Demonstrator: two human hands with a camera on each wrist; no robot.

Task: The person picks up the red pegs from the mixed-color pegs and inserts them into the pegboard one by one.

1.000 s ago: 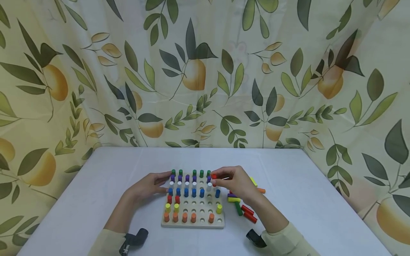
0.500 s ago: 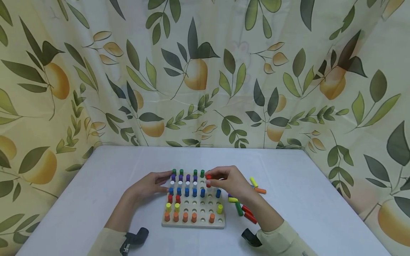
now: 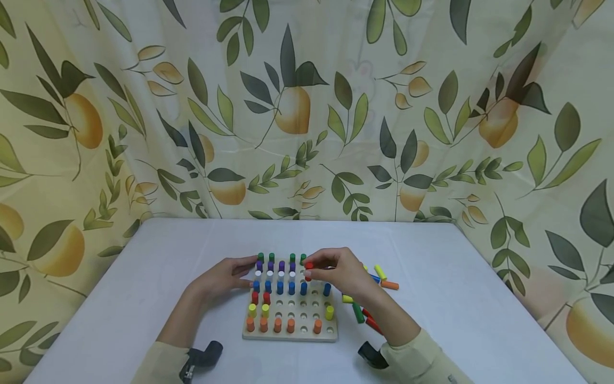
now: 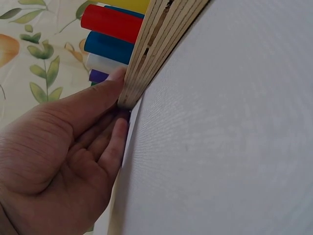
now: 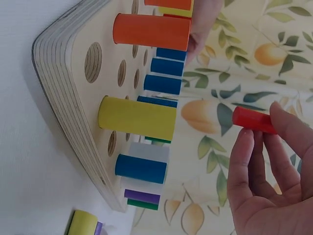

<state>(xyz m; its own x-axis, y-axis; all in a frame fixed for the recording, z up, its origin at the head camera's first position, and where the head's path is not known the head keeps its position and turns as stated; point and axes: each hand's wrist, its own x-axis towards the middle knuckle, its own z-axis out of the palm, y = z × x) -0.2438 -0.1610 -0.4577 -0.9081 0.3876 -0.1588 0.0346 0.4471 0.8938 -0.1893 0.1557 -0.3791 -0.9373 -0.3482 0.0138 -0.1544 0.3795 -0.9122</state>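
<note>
A pale wooden pegboard [image 3: 273, 336] lies on the table, with rows of green, purple, white, blue, red, yellow and orange pegs standing in its holes. My right hand [image 3: 338, 269] pinches a red peg [image 5: 252, 119] between thumb and fingertips, over the right part of the far rows. In the right wrist view the peg is fully out of any hole. Along the board's left edge rests my left hand [image 3: 224, 274], its index finger reaching the far corner and its thumb [image 4: 95, 95] touching the side near the blue and white rows.
Right of the board, partly behind my right forearm, loose pegs lie on the white table [image 3: 192, 240]: an orange peg [image 3: 390, 286], a yellow peg [image 3: 380, 272], a green peg [image 3: 358, 313] and several others. A leaf-and-fruit patterned curtain [image 3: 307, 176] hangs behind the table.
My right hand has shifted left across the far rows with the red peg between its fingers. The left hand stays at the board's left edge.
</note>
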